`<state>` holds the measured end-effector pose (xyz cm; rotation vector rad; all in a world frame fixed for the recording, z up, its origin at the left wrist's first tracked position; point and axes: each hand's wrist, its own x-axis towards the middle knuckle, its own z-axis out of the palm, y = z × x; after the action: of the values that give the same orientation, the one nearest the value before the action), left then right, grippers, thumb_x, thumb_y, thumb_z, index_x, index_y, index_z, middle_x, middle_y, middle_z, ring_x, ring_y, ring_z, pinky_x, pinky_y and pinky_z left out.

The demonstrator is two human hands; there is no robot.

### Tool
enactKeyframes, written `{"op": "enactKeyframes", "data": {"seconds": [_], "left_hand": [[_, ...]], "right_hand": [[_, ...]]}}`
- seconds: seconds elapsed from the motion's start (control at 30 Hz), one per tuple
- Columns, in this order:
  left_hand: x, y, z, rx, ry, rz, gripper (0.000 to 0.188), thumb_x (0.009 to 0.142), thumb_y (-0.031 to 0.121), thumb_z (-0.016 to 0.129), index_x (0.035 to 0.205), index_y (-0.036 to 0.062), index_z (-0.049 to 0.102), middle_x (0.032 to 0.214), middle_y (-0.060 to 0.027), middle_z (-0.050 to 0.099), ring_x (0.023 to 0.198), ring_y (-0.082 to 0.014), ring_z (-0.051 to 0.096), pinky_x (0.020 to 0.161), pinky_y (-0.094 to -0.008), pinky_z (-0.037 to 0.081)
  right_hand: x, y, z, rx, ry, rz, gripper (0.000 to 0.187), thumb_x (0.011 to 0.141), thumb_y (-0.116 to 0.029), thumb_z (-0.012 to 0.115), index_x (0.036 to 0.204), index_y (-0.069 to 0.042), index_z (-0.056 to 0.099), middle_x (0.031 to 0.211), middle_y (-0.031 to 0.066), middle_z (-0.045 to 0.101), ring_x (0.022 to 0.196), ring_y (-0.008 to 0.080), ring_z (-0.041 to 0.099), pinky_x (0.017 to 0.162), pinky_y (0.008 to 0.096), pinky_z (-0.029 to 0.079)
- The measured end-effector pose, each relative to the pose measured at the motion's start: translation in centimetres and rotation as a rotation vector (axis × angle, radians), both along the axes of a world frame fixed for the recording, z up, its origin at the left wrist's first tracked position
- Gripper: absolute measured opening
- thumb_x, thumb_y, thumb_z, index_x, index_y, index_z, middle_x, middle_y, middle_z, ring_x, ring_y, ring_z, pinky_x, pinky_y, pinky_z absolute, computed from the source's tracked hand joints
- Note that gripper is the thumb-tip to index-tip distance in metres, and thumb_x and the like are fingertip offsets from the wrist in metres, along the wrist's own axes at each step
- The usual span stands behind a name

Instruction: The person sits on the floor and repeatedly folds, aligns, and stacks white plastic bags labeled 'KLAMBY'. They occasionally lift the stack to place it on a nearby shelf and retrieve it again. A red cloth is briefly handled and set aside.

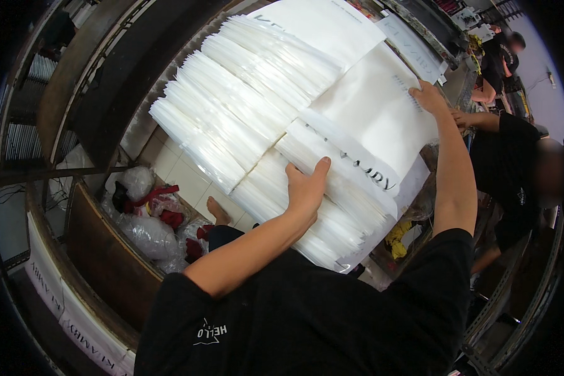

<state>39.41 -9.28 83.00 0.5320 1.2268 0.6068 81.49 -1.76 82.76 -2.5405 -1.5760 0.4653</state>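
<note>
In front of me lie several thick stacks of thin, white, translucent plastic bags (232,100), fanned in overlapping rows. My left hand (306,191) rests on the nearer stack (294,213), its thumb and forefinger spread apart; the other fingers are mostly hidden. At the far right, my right hand (429,99) pinches the edge of a large white sheet (373,103), thumb on top and fingers partly out of sight behind it. Between my hands, a white flap with black lettering (351,156) covers part of the bags.
Crumpled clear plastic and red items (153,219) fill a bin at lower left. Dark shelving (75,81) stands on the left. A co-worker in black (507,163) is close at my right, and another person (498,59) stands farther back. Something yellow (396,239) lies below the table's right side.
</note>
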Motion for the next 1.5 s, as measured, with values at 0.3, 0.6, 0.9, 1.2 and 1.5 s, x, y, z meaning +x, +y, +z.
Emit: {"op": "enactKeyframes", "data": {"seconds": [0.3,0.6,0.9,1.2,1.5], "left_hand": [[2.4,4.8,3.8,1.418,0.209,-0.556,0.042,0.086,0.016,0.067,0.122,-0.0013,0.053,0.123,-0.0196,0.057,0.119,-0.0346,0.052,0.106,-0.0405,0.037],[8.0,6.6,0.1,1.319,0.744,-1.695,0.053,0.095,0.050,0.050,0.122,0.0066,0.062,0.120,-0.0154,0.063,0.121,-0.0303,0.052,0.111,-0.0560,0.025],[2.6,5.8,2.4,1.356,0.605,-1.789,0.063,0.093,0.059,0.048,0.120,0.0033,0.058,0.111,-0.0153,0.063,0.120,-0.0321,0.050,0.111,-0.0559,0.025],[-1.3,4.9,-1.7,1.653,0.562,-1.497,0.058,0.090,0.054,0.056,0.119,0.0033,0.054,0.117,-0.0124,0.058,0.127,-0.0297,0.046,0.112,-0.0542,0.027],[-1.6,4.9,-3.2,1.689,0.463,-1.359,0.057,0.088,0.052,0.059,0.118,0.0034,0.055,0.118,-0.0121,0.057,0.127,-0.0302,0.046,0.112,-0.0539,0.027]], "right_hand": [[-0.4,-1.0,1.2,-0.057,0.045,0.013,0.048,0.087,-0.033,0.063,0.123,-0.002,0.061,0.117,0.0238,0.065,0.110,0.0370,0.062,0.096,0.0435,0.046],[0.3,-0.6,-0.8,-0.071,-0.052,-0.035,0.045,0.086,-0.031,0.063,0.123,-0.005,0.063,0.116,0.0228,0.066,0.109,0.0373,0.062,0.097,0.0432,0.046],[2.1,0.4,-4.1,-0.145,-0.123,-0.006,0.046,0.086,-0.029,0.063,0.123,-0.001,0.061,0.121,0.0242,0.063,0.113,0.0391,0.059,0.099,0.0445,0.045],[-0.4,1.6,-3.5,-0.285,-0.076,-0.073,0.052,0.085,-0.029,0.065,0.127,0.001,0.057,0.125,0.0286,0.060,0.118,0.0412,0.057,0.102,0.0451,0.043],[-1.5,-0.1,-4.8,0.036,-0.427,-0.148,0.060,0.081,-0.026,0.072,0.133,-0.004,0.053,0.130,0.0254,0.056,0.124,0.0410,0.050,0.102,0.0475,0.043]]}}
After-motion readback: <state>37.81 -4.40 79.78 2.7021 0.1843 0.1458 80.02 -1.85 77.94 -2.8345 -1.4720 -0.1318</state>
